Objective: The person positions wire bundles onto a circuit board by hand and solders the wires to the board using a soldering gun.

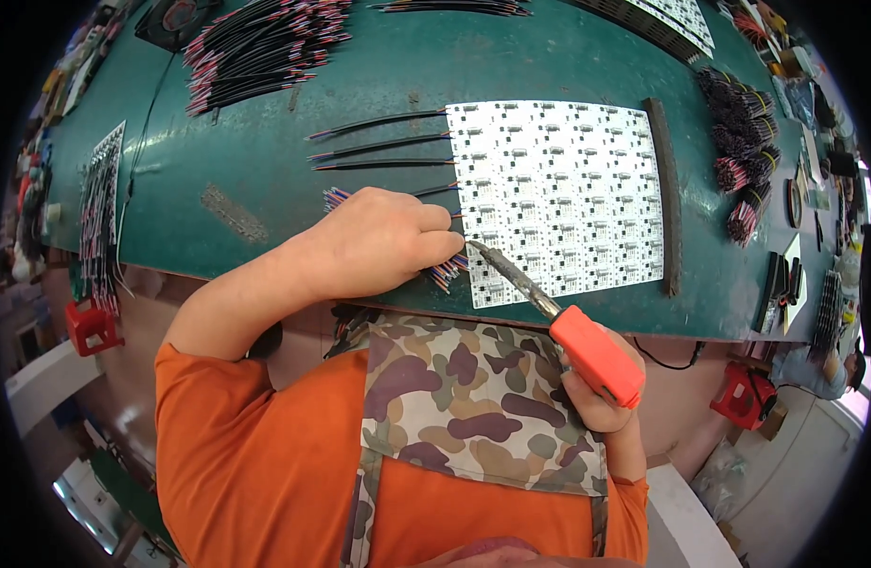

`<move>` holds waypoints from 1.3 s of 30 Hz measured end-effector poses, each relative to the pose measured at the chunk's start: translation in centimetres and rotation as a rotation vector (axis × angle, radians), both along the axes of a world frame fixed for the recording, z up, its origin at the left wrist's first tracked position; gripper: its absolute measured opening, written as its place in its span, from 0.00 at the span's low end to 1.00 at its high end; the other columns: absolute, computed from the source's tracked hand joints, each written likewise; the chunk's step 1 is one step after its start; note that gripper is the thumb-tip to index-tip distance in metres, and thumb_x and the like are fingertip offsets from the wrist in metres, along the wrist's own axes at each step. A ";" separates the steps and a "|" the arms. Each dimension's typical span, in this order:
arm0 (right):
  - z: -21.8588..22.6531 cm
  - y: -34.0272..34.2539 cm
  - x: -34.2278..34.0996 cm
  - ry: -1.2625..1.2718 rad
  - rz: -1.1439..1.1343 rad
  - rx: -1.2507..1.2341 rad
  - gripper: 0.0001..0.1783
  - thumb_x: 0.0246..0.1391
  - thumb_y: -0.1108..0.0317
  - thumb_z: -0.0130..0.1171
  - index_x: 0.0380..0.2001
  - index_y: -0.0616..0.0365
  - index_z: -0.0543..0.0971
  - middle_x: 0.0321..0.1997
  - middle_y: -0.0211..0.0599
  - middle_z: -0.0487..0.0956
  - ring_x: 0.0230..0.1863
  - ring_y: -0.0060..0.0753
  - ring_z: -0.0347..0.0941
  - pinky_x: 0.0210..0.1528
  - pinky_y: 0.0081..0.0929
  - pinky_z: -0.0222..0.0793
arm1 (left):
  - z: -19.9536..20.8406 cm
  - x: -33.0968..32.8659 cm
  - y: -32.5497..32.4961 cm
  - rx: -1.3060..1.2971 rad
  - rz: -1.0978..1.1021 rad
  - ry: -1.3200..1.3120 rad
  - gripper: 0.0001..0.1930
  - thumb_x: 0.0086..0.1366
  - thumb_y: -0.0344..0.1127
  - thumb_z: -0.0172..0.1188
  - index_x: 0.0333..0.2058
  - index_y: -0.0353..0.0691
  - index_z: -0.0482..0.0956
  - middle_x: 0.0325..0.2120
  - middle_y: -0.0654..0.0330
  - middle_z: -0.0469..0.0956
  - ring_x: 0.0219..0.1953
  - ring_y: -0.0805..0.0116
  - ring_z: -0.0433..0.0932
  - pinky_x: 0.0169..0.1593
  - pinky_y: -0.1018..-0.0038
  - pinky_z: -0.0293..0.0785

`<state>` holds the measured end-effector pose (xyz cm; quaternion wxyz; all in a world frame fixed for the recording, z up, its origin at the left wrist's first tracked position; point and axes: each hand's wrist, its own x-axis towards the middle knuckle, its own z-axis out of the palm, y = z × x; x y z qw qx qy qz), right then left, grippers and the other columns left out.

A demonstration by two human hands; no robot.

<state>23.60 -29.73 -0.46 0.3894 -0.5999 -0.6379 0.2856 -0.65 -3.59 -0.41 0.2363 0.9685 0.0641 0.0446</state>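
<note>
A white circuit board panel (558, 204) with rows of small black parts lies on the green table. Several black-sleeved wires (383, 151) stretch left from its left edge. My left hand (388, 241) is closed at that edge, fingertips pinching a wire whose end they mostly hide. Beneath this hand a bundle of wires with coloured ends (445, 273) pokes out on both sides; whether the palm grips it too, I cannot tell. My right hand (596, 402) is wrapped round the red handle of a soldering iron (596, 355). Its metal tip meets the panel's left edge beside my left fingertips.
A dark bar (664, 199) runs along the panel's right side. Piled wires (270, 47) and a black fan (175, 21) occupy the far left. Tied wire bundles (743, 142) lie at right. Another populated panel (101, 204) sits at the left edge. Red stools (743, 396) stand below.
</note>
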 end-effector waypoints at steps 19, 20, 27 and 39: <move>-0.3 -0.7 -0.6 -0.129 -0.007 0.051 0.15 0.35 0.76 0.63 0.33 0.62 0.80 0.33 0.42 0.79 0.29 0.50 0.75 0.32 0.41 0.73 | 0.2 -0.1 -0.7 0.126 -0.023 0.000 0.13 0.57 0.32 0.58 0.42 0.39 0.79 0.27 0.61 0.73 0.29 0.60 0.78 0.30 0.65 0.75; -0.1 -0.7 -0.7 -0.131 -0.039 0.037 0.14 0.35 0.76 0.63 0.32 0.61 0.79 0.32 0.42 0.79 0.29 0.51 0.75 0.32 0.40 0.73 | 0.2 -0.1 -0.8 0.130 -0.021 0.005 0.13 0.57 0.33 0.58 0.42 0.39 0.79 0.27 0.61 0.73 0.29 0.60 0.78 0.30 0.65 0.75; -0.4 -1.2 -0.8 -0.131 -0.113 0.089 0.13 0.37 0.73 0.65 0.31 0.60 0.80 0.32 0.42 0.79 0.32 0.52 0.76 0.36 0.39 0.74 | 0.5 -0.1 -0.9 0.073 0.083 -0.073 0.15 0.53 0.29 0.63 0.42 0.43 0.81 0.27 0.60 0.72 0.29 0.58 0.77 0.32 0.64 0.75; 0.2 -2.1 -1.0 0.045 -0.185 0.009 0.14 0.41 0.73 0.64 0.36 0.63 0.83 0.34 0.41 0.81 0.33 0.43 0.78 0.39 0.33 0.74 | 1.2 -0.9 -1.0 -0.114 0.196 -0.121 0.12 0.52 0.27 0.69 0.35 0.43 0.79 0.26 0.59 0.76 0.28 0.54 0.78 0.28 0.65 0.73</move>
